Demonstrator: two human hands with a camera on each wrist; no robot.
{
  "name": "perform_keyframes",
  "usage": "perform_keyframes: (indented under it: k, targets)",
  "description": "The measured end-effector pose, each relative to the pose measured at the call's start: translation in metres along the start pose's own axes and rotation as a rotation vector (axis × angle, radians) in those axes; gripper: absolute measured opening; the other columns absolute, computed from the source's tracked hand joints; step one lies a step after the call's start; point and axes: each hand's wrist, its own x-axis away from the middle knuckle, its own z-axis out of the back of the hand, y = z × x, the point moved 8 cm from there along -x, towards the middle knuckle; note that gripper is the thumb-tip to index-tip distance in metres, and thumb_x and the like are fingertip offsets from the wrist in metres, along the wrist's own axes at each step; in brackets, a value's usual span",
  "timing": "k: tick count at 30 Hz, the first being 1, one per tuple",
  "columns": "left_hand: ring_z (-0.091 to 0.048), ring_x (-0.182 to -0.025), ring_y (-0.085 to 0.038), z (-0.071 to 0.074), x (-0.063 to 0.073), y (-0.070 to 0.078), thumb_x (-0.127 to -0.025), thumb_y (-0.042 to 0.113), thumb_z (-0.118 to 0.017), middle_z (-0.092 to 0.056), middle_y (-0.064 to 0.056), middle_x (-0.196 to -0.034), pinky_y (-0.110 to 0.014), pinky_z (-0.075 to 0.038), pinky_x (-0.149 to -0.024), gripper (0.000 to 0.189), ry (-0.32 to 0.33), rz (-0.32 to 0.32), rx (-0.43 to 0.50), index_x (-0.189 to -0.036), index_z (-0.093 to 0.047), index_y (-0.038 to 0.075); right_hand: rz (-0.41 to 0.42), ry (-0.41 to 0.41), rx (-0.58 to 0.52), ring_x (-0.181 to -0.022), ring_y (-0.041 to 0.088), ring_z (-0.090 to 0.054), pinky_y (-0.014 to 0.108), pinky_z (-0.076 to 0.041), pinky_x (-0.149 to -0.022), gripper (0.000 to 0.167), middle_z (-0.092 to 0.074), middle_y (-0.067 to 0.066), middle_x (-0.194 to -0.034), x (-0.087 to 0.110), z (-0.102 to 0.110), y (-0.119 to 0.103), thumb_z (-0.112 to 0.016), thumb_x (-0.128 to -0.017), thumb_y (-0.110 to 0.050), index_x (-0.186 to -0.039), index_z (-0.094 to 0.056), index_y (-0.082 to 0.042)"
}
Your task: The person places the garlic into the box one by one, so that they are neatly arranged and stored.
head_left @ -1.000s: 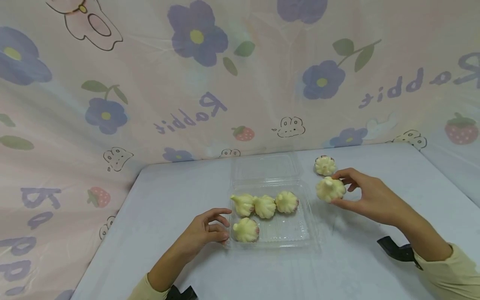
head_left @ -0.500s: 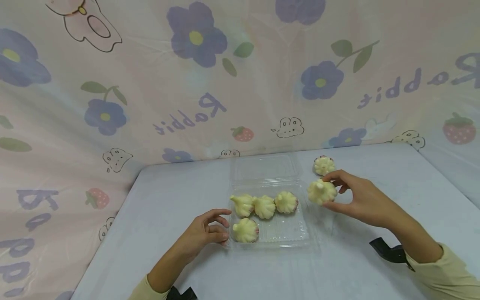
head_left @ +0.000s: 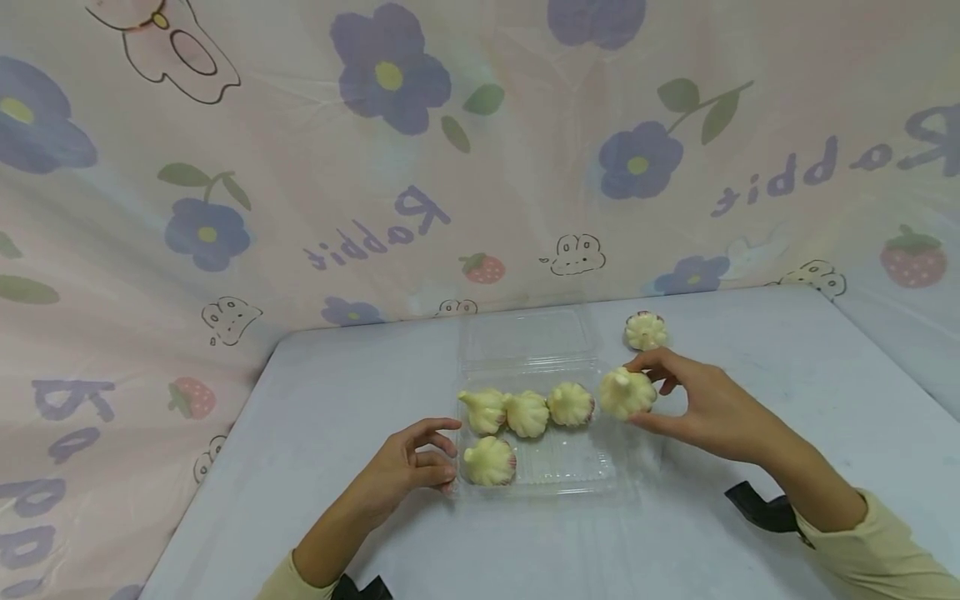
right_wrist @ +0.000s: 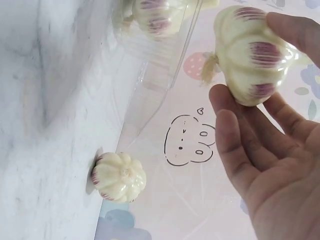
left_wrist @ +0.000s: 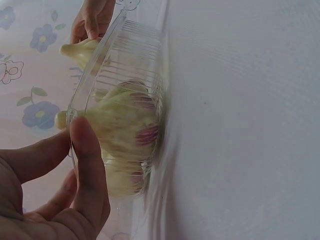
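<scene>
Pinching a garlic bulb (head_left: 627,393) near the clear tray's right edge, right hand (head_left: 708,410) likely needed height to cross cleanly; left hand (head_left: 411,461) pinched the opposite edge, probably for steadiness.

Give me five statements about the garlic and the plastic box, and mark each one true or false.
1. Four garlic bulbs lie in the clear plastic clamshell. True.
2. The clamshell is closed. False: its lid lies open on the far side.
3. The right hand holds a single bulb. True.
4. Both hands hold garlic. False: the left hand pinches the clamshell's edge.
5. A loose bulb sits on the white table, outside the clamshell. True.
</scene>
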Motion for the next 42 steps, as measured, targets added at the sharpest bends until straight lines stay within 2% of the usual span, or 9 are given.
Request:
perform_keyframes:
  k: [7, 14, 19, 30, 36, 42]
  targets:
    - [-0.067, -0.078, -0.009, 0.000, 0.001, -0.002, -0.091, 0.003, -0.069, -0.053, -0.005, -0.109, -0.026, -0.061, -0.076, 0.069, -0.019, -0.004, 0.035, -0.149, -0.033, -0.003, 0.017, -0.016, -0.001, -0.094, 0.006, -0.058, 0.029, -0.052, -0.076, 0.051, -0.064, -0.009, -0.120, -0.005, -0.005, -0.006, -0.079, -0.083, -0.045, -0.125, -0.056, -0.030]
    - [-0.066, -0.079, -0.009, 0.001, 0.005, -0.011, -0.090, 0.002, -0.069, -0.053, -0.005, -0.109, -0.028, -0.061, -0.078, 0.068, 0.005, 0.028, 0.038, -0.149, -0.034, -0.001, 0.032, -0.082, -0.064, -0.094, 0.005, -0.058, 0.031, -0.055, -0.080, 0.051, -0.063, -0.011, -0.120, -0.010, -0.023, -0.017, -0.079, -0.083, -0.045, -0.125, -0.056, -0.028]
    - [-0.066, -0.080, -0.009, -0.002, 0.005, -0.008, -0.090, 0.003, -0.069, -0.053, -0.007, -0.109, -0.027, -0.061, -0.077, 0.069, -0.009, 0.000, 0.040, -0.148, -0.033, -0.003, 0.041, -0.106, -0.115, -0.094, 0.005, -0.059, 0.031, -0.056, -0.081, 0.051, -0.063, -0.013, -0.120, -0.013, -0.035, -0.028, -0.079, -0.083, -0.046, -0.125, -0.056, -0.028]
    - [-0.067, -0.079, -0.009, -0.003, 0.003, -0.005, -0.090, 0.004, -0.071, -0.054, -0.006, -0.108, -0.026, -0.061, -0.077, 0.071, -0.020, -0.008, 0.042, -0.149, -0.032, -0.004, 0.055, -0.162, -0.241, -0.099, 0.004, -0.059, 0.034, -0.056, -0.087, 0.048, -0.059, -0.016, -0.123, -0.017, -0.064, -0.049, -0.078, -0.083, -0.047, -0.122, -0.054, -0.032]
    - [-0.067, -0.080, -0.009, -0.004, 0.002, -0.003, -0.090, 0.004, -0.070, -0.053, -0.006, -0.109, -0.027, -0.061, -0.077, 0.070, -0.025, -0.012, 0.026, -0.149, -0.032, -0.005, 0.084, -0.168, -0.236, -0.097, 0.004, -0.059, 0.031, -0.056, -0.087, 0.048, -0.059, -0.015, -0.120, -0.017, -0.077, -0.055, -0.080, -0.083, -0.041, -0.122, -0.054, -0.029]
    - [-0.067, -0.081, -0.009, -0.003, 0.000, -0.002, -0.091, 0.004, -0.069, -0.054, -0.007, -0.109, -0.028, -0.061, -0.077, 0.068, -0.023, -0.003, 0.021, -0.149, -0.033, -0.003, 0.109, -0.164, -0.222, -0.096, 0.004, -0.059, 0.031, -0.056, -0.085, 0.049, -0.061, -0.011, -0.117, -0.017, -0.084, -0.055, -0.080, -0.083, -0.042, -0.122, -0.056, -0.023]
